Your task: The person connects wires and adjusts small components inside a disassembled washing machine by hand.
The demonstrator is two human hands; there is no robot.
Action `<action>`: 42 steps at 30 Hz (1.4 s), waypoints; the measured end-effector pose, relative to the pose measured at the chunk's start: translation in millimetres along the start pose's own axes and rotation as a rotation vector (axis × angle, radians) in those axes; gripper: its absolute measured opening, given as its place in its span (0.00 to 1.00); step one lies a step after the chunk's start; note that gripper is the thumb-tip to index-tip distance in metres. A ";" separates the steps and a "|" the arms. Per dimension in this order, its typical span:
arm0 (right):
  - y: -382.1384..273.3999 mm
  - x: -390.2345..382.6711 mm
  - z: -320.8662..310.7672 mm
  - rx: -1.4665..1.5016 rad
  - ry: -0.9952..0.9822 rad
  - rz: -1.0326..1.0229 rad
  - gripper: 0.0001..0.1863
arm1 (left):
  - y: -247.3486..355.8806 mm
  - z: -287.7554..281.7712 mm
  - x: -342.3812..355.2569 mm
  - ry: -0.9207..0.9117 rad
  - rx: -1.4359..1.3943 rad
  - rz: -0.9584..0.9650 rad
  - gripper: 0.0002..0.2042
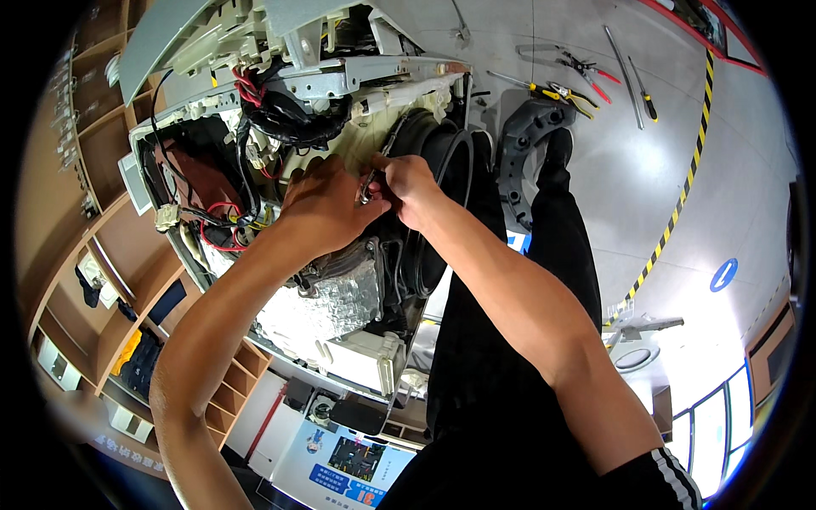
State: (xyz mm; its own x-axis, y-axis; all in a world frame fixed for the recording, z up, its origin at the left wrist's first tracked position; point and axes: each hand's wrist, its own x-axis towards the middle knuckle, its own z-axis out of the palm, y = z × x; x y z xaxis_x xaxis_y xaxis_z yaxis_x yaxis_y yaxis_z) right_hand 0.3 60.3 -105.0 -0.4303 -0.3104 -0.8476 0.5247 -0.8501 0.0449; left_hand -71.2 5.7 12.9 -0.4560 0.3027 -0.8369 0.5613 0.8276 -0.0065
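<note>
My left hand [330, 200] is curled over the cream inner housing [310, 144] of an opened appliance, its thumb beside a small shiny metal piece [366, 189]; what its fingers hold is hidden. My right hand [404, 187] pinches that metal piece at the edge of a black rubber ring [432, 140]. Above my hands lies a thick black wire bundle [297, 119] with red wires. Crumpled foil insulation [331, 302] covers the part below them.
On the grey floor at right are pliers [574, 98], screwdrivers [646, 98] and a dark curved part [531, 123] beside my legs. Yellow-black tape [680, 204] crosses the floor. Wooden shelving [110, 229] stands at left, a white ring-shaped part [633, 361] at lower right.
</note>
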 end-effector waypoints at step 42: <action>7.4 0.7 -2.0 -0.094 0.036 -0.117 0.15 | -15.5 1.8 0.9 -0.006 0.139 0.151 0.11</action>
State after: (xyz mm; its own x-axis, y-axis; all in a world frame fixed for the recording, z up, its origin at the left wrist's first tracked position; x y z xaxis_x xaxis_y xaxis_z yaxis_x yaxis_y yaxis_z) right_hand 5.2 54.7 -106.3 -0.4668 -0.1944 -0.8627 0.5398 -0.8354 -0.1038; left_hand -79.1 -7.8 11.4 -0.3556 0.4153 -0.8373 0.7133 0.6995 0.0440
